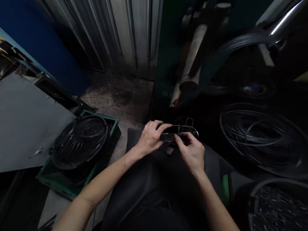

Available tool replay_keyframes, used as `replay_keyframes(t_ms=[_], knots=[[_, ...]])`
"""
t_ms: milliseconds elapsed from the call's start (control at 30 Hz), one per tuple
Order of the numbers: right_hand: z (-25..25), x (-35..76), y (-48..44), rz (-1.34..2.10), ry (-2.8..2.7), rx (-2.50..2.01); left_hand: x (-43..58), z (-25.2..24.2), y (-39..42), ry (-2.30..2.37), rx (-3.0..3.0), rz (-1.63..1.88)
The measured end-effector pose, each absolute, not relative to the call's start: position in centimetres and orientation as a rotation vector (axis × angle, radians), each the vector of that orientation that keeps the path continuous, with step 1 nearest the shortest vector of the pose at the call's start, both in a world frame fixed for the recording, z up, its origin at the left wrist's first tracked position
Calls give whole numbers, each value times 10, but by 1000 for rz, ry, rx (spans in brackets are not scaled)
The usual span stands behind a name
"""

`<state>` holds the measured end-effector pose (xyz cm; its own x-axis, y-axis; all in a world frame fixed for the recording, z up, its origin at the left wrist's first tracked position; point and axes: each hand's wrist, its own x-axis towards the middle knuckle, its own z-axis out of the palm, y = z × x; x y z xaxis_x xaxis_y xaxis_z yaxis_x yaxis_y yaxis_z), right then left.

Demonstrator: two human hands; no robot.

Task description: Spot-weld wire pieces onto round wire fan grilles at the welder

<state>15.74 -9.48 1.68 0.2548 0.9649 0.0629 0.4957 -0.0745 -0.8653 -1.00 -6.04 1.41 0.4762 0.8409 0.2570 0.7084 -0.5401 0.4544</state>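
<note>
Just above my dark-clothed lap is a shiny wire frame with rounded ends, held level between both hands. My left hand grips its left end, the fingers over the top and the thumb beneath. On its right part, my right hand pinches the near side between thumb and fingers. A small upright wire loop shows just behind the frame; whether the two are joined is unclear. Fine details between the fingers are too dark to make out.
A machine's cylindrical metal arm hangs ahead. At left, a green crate holds a black basket of wire rings beside a grey panel. Wire coils lie at right, above a bin of small metal pieces.
</note>
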Motion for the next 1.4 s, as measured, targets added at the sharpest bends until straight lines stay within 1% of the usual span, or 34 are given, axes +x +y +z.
replay_keyframes(t_ms=[600,1400], knots=[[5,160,-68,469,-1576,-1430,-10,7,-27,1248,2416,826],[4,165,-43,292,-1650,-1338,-4,0,0,1228,2454,983]])
